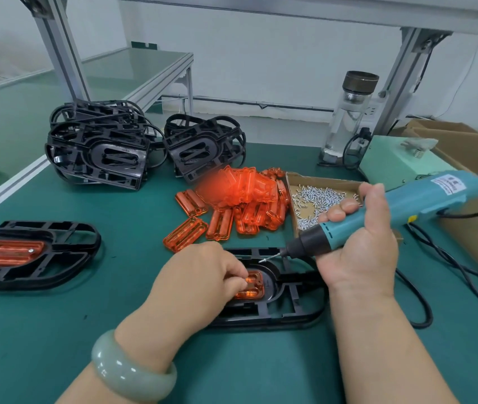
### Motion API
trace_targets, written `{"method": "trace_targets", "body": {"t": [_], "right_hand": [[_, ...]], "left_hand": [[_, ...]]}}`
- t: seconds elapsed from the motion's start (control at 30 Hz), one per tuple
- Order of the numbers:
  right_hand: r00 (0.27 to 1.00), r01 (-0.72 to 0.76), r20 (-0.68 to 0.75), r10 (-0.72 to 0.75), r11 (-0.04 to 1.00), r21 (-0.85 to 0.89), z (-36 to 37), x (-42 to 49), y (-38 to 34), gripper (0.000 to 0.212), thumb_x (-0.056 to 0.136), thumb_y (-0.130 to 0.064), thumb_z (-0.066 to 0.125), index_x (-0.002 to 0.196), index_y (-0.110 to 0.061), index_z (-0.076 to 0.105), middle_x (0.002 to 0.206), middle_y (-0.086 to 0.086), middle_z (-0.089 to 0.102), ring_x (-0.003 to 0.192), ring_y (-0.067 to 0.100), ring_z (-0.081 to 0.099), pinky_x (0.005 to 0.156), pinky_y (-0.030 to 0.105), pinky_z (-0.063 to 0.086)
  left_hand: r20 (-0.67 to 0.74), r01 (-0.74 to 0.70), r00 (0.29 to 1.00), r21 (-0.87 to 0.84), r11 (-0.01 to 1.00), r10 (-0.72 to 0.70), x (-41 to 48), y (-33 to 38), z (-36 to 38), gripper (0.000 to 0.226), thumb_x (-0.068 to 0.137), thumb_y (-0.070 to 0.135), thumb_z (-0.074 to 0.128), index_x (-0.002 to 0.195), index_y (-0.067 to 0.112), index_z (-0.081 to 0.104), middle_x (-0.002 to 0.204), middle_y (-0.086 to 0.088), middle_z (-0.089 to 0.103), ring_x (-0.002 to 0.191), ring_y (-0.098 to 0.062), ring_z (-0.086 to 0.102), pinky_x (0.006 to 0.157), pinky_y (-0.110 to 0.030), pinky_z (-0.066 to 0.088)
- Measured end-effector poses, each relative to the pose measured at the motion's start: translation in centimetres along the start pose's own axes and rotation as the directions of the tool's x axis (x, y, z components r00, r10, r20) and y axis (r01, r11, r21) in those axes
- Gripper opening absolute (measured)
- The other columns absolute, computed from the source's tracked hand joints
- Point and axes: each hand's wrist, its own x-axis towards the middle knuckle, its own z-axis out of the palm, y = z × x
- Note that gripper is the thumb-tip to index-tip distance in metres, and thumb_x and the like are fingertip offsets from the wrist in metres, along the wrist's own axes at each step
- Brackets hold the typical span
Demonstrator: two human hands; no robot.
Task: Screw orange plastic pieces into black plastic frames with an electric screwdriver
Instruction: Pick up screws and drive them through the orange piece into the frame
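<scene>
A black plastic frame (293,312) lies on the green mat in front of me with an orange piece (251,288) seated in its oval recess. My left hand (203,275) rests over the frame's left part, its fingertips curled onto the orange piece. My right hand (360,243) grips the teal electric screwdriver (401,208), tilted down to the left. A screw (265,258) hangs on its bit just above the frame's upper edge. A finished frame with an orange insert (10,253) lies at the left.
Two stacks of black frames (101,147) (203,147) stand at the back. A heap of orange pieces (240,202) lies mid-table beside a cardboard tray of screws (319,196). A glass bottle (348,115), a pale green power box (398,158) and cables (450,263) crowd the right.
</scene>
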Motion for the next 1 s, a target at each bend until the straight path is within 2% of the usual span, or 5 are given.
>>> {"method": "trace_targets", "body": {"t": [0.13, 0.23, 0.4, 0.57, 1.0], "right_hand": [[0.999, 0.042, 0.026, -0.040, 0.994, -0.102, 0.0, 0.0, 0.1, 0.016, 0.096, -0.023, 0.062, 0.085, -0.018, 0.052, 0.059, -0.004, 0.050, 0.047, 0.009, 0.047, 0.050, 0.021, 0.044], [0.993, 0.096, 0.085, -0.080, 0.975, -0.201, 0.2, -0.1, 0.0, 0.013, 0.097, -0.022, 0.061, 0.088, -0.019, 0.052, 0.058, -0.004, 0.050, 0.047, 0.010, 0.047, 0.049, 0.021, 0.043], [0.974, 0.156, 0.203, -0.100, 0.948, -0.277, 0.8, -0.3, 0.0, 0.011, 0.096, -0.015, 0.059, 0.086, -0.019, 0.056, 0.057, -0.004, 0.049, 0.046, 0.011, 0.046, 0.049, 0.022, 0.042], [0.956, 0.163, 0.285, -0.073, 0.937, -0.308, 1.2, -0.8, 0.1, 0.010, 0.085, -0.021, 0.061, 0.091, -0.016, 0.055, 0.053, -0.005, 0.048, 0.045, 0.011, 0.046, 0.049, 0.022, 0.041], [0.924, 0.203, 0.380, -0.051, 0.905, -0.373, 1.6, -1.5, 0.8, 0.011, 0.085, -0.020, 0.060, 0.094, -0.017, 0.055, 0.056, -0.006, 0.051, 0.046, 0.012, 0.047, 0.050, 0.024, 0.041]], "left_hand": [[0.048, -0.029, 0.999, 0.118, 0.993, 0.023, 0.3, 0.4, 0.5, 0.018, 0.086, 0.039, 0.059, 0.101, 0.041, 0.069, 0.089, 0.010, 0.049, 0.093, -0.013, 0.051, 0.078, -0.030, 0.045], [0.062, -0.014, 0.998, 0.120, 0.993, 0.007, 0.4, 0.4, 0.5, 0.018, 0.087, 0.038, 0.059, 0.102, 0.040, 0.069, 0.086, 0.012, 0.045, 0.095, -0.013, 0.051, 0.080, -0.030, 0.045], [0.056, -0.004, 0.998, 0.099, 0.995, -0.001, 0.4, 0.3, 0.6, 0.017, 0.087, 0.036, 0.061, 0.101, 0.038, 0.070, 0.090, 0.012, 0.049, 0.094, -0.013, 0.053, 0.082, -0.030, 0.045], [0.046, -0.005, 0.999, 0.083, 0.997, 0.002, 0.4, 0.2, 0.7, 0.016, 0.087, 0.036, 0.061, 0.100, 0.038, 0.071, 0.091, 0.011, 0.051, 0.090, -0.012, 0.052, 0.080, -0.030, 0.045], [0.014, -0.022, 1.000, 0.083, 0.996, 0.021, 0.5, 0.0, 1.0, 0.017, 0.086, 0.035, 0.062, 0.100, 0.037, 0.072, 0.091, 0.009, 0.052, 0.091, -0.014, 0.053, 0.077, -0.025, 0.043]]}}
